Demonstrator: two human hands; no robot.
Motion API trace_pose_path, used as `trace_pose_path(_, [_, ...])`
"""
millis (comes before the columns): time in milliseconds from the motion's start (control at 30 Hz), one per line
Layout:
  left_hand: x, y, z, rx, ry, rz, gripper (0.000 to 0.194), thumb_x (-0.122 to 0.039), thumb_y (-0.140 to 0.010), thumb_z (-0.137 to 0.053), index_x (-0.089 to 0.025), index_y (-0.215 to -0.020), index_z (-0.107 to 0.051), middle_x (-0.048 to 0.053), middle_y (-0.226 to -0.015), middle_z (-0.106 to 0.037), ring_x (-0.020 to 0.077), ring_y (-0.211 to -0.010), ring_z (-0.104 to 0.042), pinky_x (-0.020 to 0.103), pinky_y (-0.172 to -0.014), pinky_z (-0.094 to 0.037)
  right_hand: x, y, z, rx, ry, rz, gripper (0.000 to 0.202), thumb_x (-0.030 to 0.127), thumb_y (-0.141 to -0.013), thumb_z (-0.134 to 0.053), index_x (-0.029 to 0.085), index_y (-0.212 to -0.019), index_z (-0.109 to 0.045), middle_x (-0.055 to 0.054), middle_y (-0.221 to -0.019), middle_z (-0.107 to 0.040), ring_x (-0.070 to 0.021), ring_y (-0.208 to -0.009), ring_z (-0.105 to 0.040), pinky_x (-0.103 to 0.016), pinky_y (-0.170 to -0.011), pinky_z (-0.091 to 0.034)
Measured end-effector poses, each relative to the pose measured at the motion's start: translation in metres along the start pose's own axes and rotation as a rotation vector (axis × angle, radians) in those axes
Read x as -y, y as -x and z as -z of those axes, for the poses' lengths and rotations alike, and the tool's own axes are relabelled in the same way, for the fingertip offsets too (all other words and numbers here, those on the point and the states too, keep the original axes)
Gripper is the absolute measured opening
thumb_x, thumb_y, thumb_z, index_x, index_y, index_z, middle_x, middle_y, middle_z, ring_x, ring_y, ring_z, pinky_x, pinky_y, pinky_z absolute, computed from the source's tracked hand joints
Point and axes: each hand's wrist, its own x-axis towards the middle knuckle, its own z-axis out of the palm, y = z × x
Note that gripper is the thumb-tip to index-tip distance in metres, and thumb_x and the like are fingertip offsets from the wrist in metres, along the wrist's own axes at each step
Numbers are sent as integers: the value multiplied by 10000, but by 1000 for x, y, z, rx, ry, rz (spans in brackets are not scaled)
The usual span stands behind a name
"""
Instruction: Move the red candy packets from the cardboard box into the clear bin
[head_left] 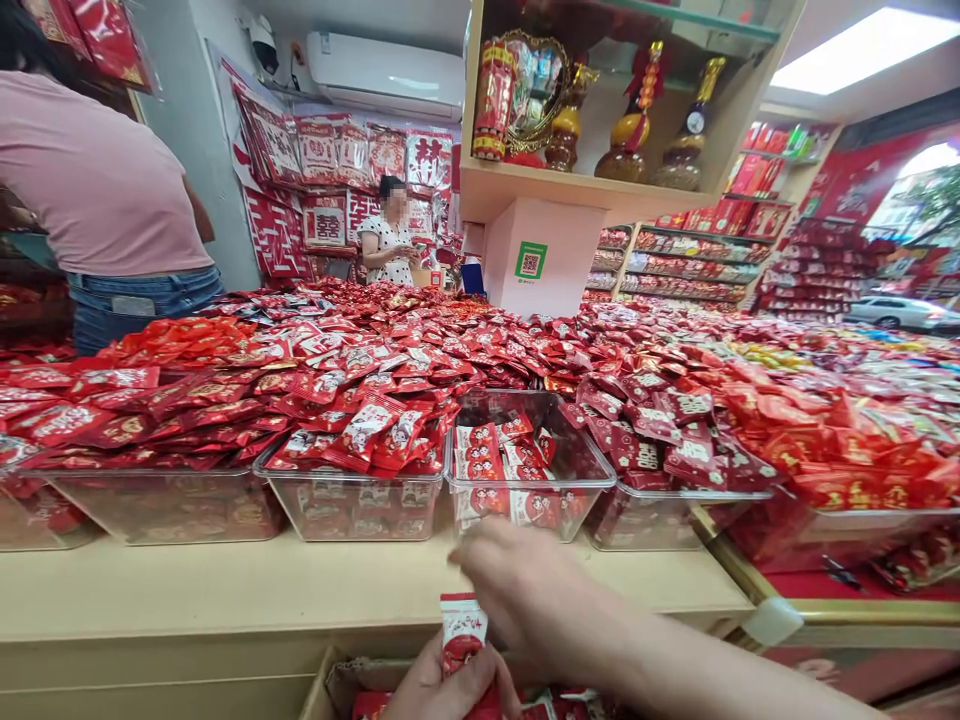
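Observation:
At the bottom centre, my left hand [444, 692] is closed around a small red and white sealed snack packet [463, 630], its thumb laid across the front. The packet stands upright, its white top end showing above the fingers. My right hand [517, 580] reaches in from the lower right, just above and beside the packet; motion blurs it and its curled fingers are partly hidden. Behind it is a clear plastic bin [581, 490] with similar red and white packets [480, 455] in rows. Below my hands, an open cardboard box [324, 680] holds more red packets.
A pale wooden counter [187, 590] carries several clear bins heaped with red packets. A gold rail [862, 610] runs along the right. A shelf cabinet [540, 185] hangs above. One person [112, 180] bends at left; another [386, 245] stands at the back.

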Motion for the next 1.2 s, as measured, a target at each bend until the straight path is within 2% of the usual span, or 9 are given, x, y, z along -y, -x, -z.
trace_pose_path(100, [11, -8, 6, -17, -60, 48, 356, -459, -695, -560, -173, -905, -540, 11, -676, -601, 94, -526, -514, 197, -485, -346, -36, -43, 32, -157, 163, -208, 273, 131, -790, -335, 149, -951, -554, -80, -902, -580, -164, -811, -517, -267, -719, -386])
trace_pose_path(200, [18, -14, 9, -59, -181, -15, 441, -474, -663, -581, -157, -963, -519, 9, -657, -605, 108, -575, -519, 218, -556, -367, -77, -88, 36, 106, 275, -256, 284, 102, -763, -379, 145, -946, -591, -79, -913, -614, -165, -807, -547, -250, -722, -391])
trace_pose_path(267, [21, -15, 9, -71, -234, -24, 512, -508, -632, -585, -143, -984, -511, 6, -626, -608, 125, -618, -529, 233, -616, -371, -97, -106, 22, 252, 280, -214, 262, 84, -716, -451, 169, -891, -626, -49, -858, -642, -148, -762, -568, -208, -688, -400])
trace_pose_path(333, [22, -17, 8, -78, -266, 9, 554, -537, -607, -582, -146, -991, -504, 3, -618, -611, 139, -634, -538, 241, -628, -372, -110, -116, 6, 321, 293, -194, 236, 71, -682, -492, 169, -833, -645, -47, -826, -651, -148, -740, -577, -193, -662, -405])
trace_pose_path(433, [25, -20, 8, -108, -320, 46, 560, -556, -590, -578, -158, -977, -504, 2, -641, -615, 148, -615, -537, 244, -591, -378, -119, -120, -9, 352, 351, -208, 214, 49, -670, -497, 131, -800, -646, -97, -869, -637, -178, -765, -577, -216, -667, -408])
trace_pose_path(733, [23, -20, 4, -97, -345, 95, 525, -544, -600, -576, -166, -957, -505, 1, -654, -616, 150, -600, -538, 242, -564, -376, -144, -129, -19, 261, 388, -242, 211, 81, -736, -447, 111, -874, -604, -125, -887, -629, -211, -816, -572, -262, -718, -407])
trace_pose_path(833, [23, -20, 2, -87, -326, 118, 530, -550, -595, -575, -167, -953, -496, -5, -644, -604, 139, -585, -529, 246, -571, -379, -146, -130, -22, 221, 379, -258, 244, 78, -748, -423, 108, -938, -573, -132, -939, -614, -213, -848, -560, -273, -734, -401])
trace_pose_path(1000, [25, -22, 3, -106, -334, 146, 505, -508, -607, -592, -170, -972, -501, -11, -660, -602, 150, -642, -531, 256, -620, -389, -144, -129, -23, 209, 353, -270, 208, 89, -739, -435, 108, -852, -609, -120, -908, -625, -205, -836, -558, -256, -742, -393])
trace_pose_path(1200, [26, -20, 5, -91, -363, 173, 499, -489, -626, -582, -161, -993, -499, 4, -717, -614, 147, -661, -529, 244, -623, -380, -146, -124, -19, 166, 329, -291, 204, 165, -724, -479, 119, -878, -604, -92, -903, -621, -192, -841, -548, -231, -725, -393])
